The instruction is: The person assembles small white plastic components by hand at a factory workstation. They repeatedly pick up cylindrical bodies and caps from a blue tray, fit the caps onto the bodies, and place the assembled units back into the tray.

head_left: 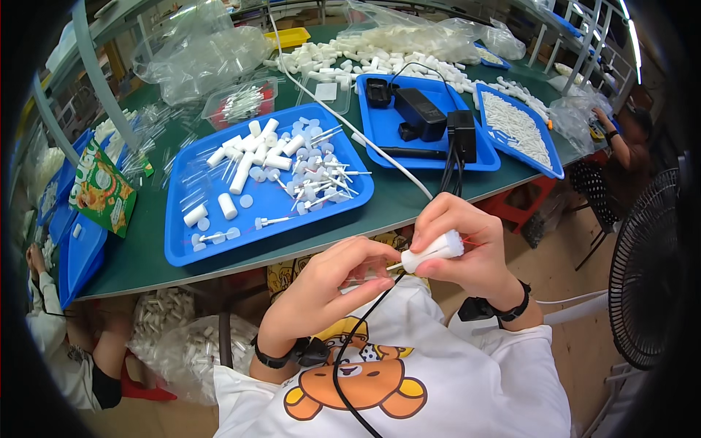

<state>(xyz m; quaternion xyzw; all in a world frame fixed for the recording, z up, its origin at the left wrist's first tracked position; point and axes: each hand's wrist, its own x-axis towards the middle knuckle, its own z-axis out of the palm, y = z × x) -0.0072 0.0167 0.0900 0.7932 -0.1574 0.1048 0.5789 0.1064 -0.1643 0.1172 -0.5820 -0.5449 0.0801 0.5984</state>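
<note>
Lighting: indoor, cool white, bright and fairly even over the tabletop [146,264]. Visible source: tube light [632,51], upper right, burnt out to plain white. Glare: scattered highlights on the clear plastic bag [193,62]. Shadows: soft and faint on the blue tray [281,232]; deeper gloom beneath the tabletop. Focus: left hand [328,281] and right hand [467,244] reasonably clear; far background soft. Distortion: fisheye, straight edges bowed; corners black, outer rim dim.
</note>
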